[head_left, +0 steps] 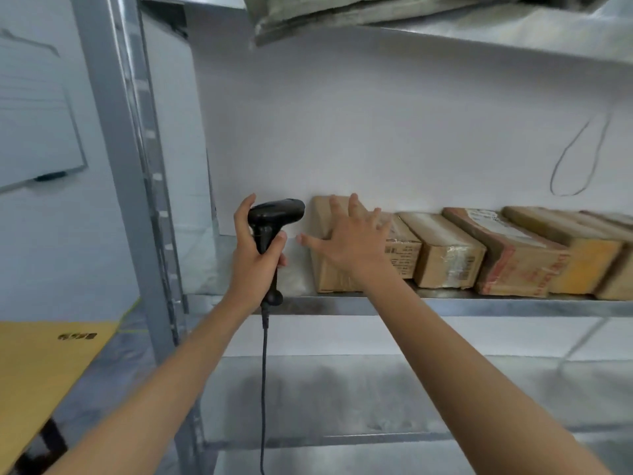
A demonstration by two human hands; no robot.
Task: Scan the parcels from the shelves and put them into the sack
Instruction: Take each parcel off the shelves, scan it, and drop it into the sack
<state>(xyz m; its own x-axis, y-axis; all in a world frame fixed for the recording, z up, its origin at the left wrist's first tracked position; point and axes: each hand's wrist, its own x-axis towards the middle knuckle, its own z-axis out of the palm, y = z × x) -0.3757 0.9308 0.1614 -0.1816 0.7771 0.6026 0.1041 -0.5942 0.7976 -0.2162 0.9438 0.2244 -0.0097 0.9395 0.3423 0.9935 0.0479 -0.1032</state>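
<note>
I see my left hand (255, 255) wrapped around the grip of a black corded handheld barcode scanner (274, 217), its head pointing right. My right hand (349, 241) is spread, fingers straight, over the leftmost brown cardboard parcel (329, 279) in a row on the galvanised metal shelf (479, 305); whether it touches, I cannot tell. More taped cardboard parcels (448, 252) sit tight beside it to the right. A grey steel upright (137, 166) stands left of the scanner. A yellow tabletop (41, 365) lies lower left, and grey plastic mailer bags (308, 18) overhang the shelf above.
</note>
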